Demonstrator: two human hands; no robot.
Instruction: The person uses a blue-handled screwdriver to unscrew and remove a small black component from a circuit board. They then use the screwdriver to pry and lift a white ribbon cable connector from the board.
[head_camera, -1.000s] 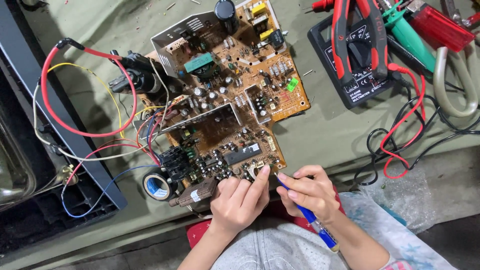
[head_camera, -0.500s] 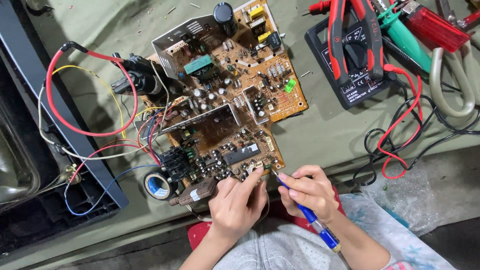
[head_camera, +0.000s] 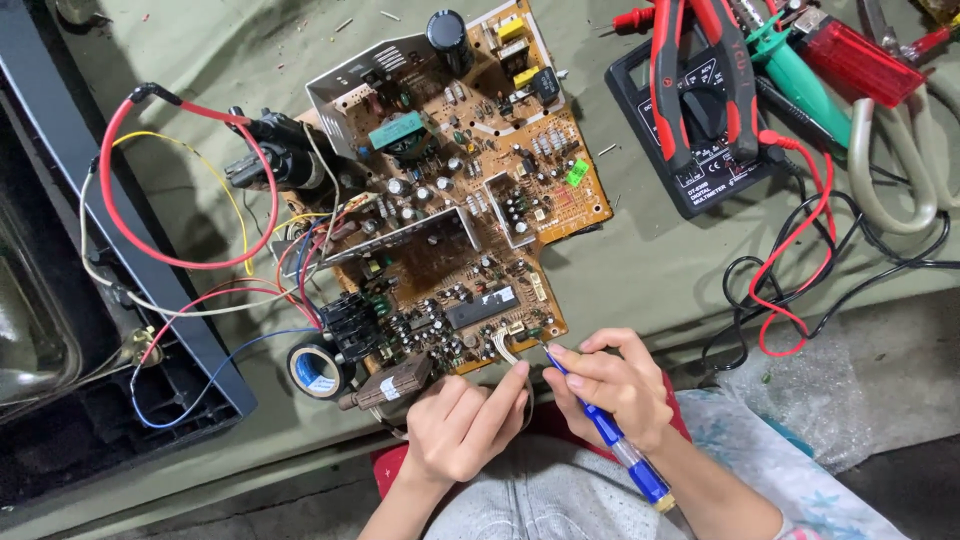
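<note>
The circuit board (head_camera: 450, 210) lies flat on the green cloth (head_camera: 660, 250), stiff but probably fragile, best gripped by its bare edges. At its near edge the left hand (head_camera: 462, 425) pinches a small white wire (head_camera: 505, 350). The right hand (head_camera: 610, 385) grips a blue tool (head_camera: 600, 430) like a pen, tip touching the board, beside the black tape roll (head_camera: 318, 370).

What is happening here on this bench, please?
A person works on the near edge of a brown circuit board lying on a green cloth. The right hand holds a blue pen-like tool, tip at the board's edge. The left hand pinches a small white wire there. A roll of black tape and a black multimeter lie nearby.
</note>
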